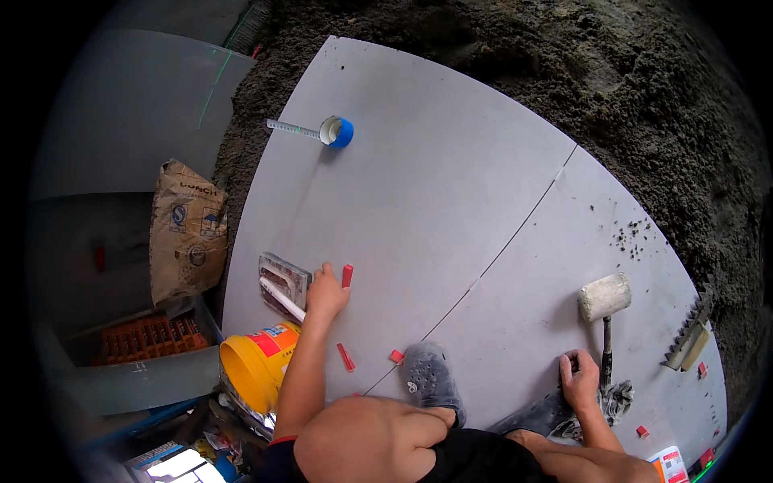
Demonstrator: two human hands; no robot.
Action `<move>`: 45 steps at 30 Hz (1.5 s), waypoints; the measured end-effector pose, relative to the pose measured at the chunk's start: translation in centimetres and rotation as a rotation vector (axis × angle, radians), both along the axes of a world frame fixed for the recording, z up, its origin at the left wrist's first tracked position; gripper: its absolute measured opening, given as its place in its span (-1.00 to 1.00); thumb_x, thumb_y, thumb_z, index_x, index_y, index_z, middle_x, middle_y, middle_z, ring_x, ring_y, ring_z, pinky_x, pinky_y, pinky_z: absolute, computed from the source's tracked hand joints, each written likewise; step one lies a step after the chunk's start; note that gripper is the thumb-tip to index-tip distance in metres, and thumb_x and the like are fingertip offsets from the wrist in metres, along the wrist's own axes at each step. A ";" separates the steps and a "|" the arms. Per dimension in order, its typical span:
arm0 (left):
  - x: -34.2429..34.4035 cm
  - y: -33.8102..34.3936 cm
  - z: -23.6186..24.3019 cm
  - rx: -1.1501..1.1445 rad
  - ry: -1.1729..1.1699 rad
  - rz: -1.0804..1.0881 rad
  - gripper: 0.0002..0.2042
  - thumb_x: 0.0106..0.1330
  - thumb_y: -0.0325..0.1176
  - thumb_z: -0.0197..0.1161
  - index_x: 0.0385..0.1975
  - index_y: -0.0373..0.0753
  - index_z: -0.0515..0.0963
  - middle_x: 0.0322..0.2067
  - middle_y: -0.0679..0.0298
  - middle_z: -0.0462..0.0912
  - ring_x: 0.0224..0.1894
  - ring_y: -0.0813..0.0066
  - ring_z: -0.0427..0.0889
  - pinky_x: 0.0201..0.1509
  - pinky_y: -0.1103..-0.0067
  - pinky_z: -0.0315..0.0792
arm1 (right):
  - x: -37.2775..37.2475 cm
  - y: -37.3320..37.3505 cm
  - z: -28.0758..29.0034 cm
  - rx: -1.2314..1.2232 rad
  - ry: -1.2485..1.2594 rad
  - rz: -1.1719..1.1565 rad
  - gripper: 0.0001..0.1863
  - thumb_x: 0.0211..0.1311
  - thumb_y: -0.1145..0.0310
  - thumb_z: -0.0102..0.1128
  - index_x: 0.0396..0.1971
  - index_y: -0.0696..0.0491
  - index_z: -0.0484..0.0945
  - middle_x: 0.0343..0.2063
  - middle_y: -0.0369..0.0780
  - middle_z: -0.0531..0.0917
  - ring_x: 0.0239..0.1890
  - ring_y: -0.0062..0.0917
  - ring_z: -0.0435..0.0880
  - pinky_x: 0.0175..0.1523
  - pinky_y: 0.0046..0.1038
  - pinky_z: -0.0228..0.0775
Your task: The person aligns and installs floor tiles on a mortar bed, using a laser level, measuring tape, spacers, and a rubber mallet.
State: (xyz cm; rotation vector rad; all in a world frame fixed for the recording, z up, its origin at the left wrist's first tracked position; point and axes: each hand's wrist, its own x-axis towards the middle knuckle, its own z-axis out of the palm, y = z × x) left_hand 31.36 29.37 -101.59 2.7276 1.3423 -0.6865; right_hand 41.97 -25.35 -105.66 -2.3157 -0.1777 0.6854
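My left hand (327, 295) reaches down to the large grey tile (435, 177), between a rectangular float-like tool (293, 274) and an upright red wedge (347, 275). Its back faces me and hides most of the fingers, so whether it grips either thing cannot be told. A white bar (282, 299) slants over the tool toward my wrist. My right hand (580, 381) is loosely curled by my shin, with nothing visible in it. Just beside it lies a mallet with a whitish head (605, 296) and black handle; the hand appears apart from the handle.
A blue-and-white tape roll (336, 132) stands by a ruler strip (293, 128). Red wedges (346, 357) lie near the tile joint (515, 233). A yellow bucket (250, 372), paper sack (188, 233) and notched trowel (689, 338) surround me. Dark mortar (628, 88) borders the tiles.
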 end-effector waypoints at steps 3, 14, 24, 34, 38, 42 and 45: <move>-0.6 0.3 -2.5 -0.025 0.012 0.006 -0.46 0.16 -0.39 0.34 0.16 -0.29 0.38 -0.06 -0.13 0.59 -0.02 -0.15 0.62 0.06 0.20 0.52 | 0.0 0.1 0.1 0.024 0.009 -0.017 -0.85 0.23 0.39 0.34 -0.42 0.13 0.57 -0.53 -0.09 0.59 -0.52 -0.23 0.60 -0.34 -0.30 0.46; 10.8 -13.6 -4.4 -0.913 -0.566 0.257 -0.68 0.27 -0.45 0.33 -0.05 -0.37 0.42 -0.39 0.12 0.64 -0.50 0.44 0.71 -0.44 0.56 0.60 | 0.2 0.2 0.7 0.017 -0.013 -0.001 -0.84 0.25 0.35 0.34 -0.41 0.12 0.58 -0.51 -0.10 0.62 -0.48 -0.26 0.62 -0.31 -0.31 0.47; 10.8 -18.6 -5.3 -0.844 -0.850 0.378 -0.79 0.37 -0.46 0.27 -0.13 -0.39 0.41 -0.41 0.15 0.63 -0.45 0.46 0.70 -0.42 0.53 0.60 | -0.1 0.1 0.4 0.030 -0.009 -0.005 -0.83 0.24 0.34 0.35 -0.40 0.11 0.59 -0.52 -0.10 0.62 -0.49 -0.26 0.64 -0.33 -0.31 0.49; 8.2 -18.0 -5.5 -0.516 -0.727 -0.129 -0.76 0.35 -0.31 0.33 -0.33 -0.32 0.42 -0.42 0.07 0.58 -0.35 0.09 0.61 -0.29 0.30 0.50 | 0.2 0.0 0.7 0.032 0.020 -0.013 -0.83 0.26 0.33 0.34 -0.40 0.10 0.58 -0.52 -0.10 0.61 -0.48 -0.23 0.63 -0.33 -0.29 0.48; 9.5 -13.4 -4.8 -0.417 -0.413 -0.372 -0.59 0.40 0.02 0.22 -0.29 -0.30 0.49 -0.36 0.00 0.63 -0.28 0.02 0.67 -0.23 0.24 0.53 | 0.6 -1.2 1.8 0.105 -0.069 -0.038 -0.83 0.26 0.35 0.35 -0.37 0.11 0.57 -0.46 -0.09 0.61 -0.46 -0.23 0.65 -0.28 -0.31 0.52; 10.7 -14.2 -4.2 -0.361 -0.129 -0.503 -0.34 0.29 0.34 0.16 -0.25 -0.32 0.54 -0.31 -0.01 0.67 -0.25 0.00 0.70 -0.17 0.23 0.56 | 2.4 -3.7 1.7 -0.007 -0.388 -0.042 -0.70 0.21 0.34 0.37 -0.14 0.11 0.50 -0.31 -0.06 0.57 -0.26 -0.14 0.55 -0.13 -0.21 0.44; 11.7 -15.9 -3.7 -0.402 -0.102 -0.546 -0.23 0.20 0.44 0.17 -0.27 -0.36 0.55 -0.32 0.00 0.69 -0.24 0.02 0.71 -0.17 0.24 0.57 | 4.0 -5.2 -0.1 -0.122 -0.463 -0.061 -0.57 0.14 0.27 0.44 -0.10 0.12 0.46 -0.20 -0.04 0.51 -0.13 -0.10 0.49 0.00 -0.16 0.37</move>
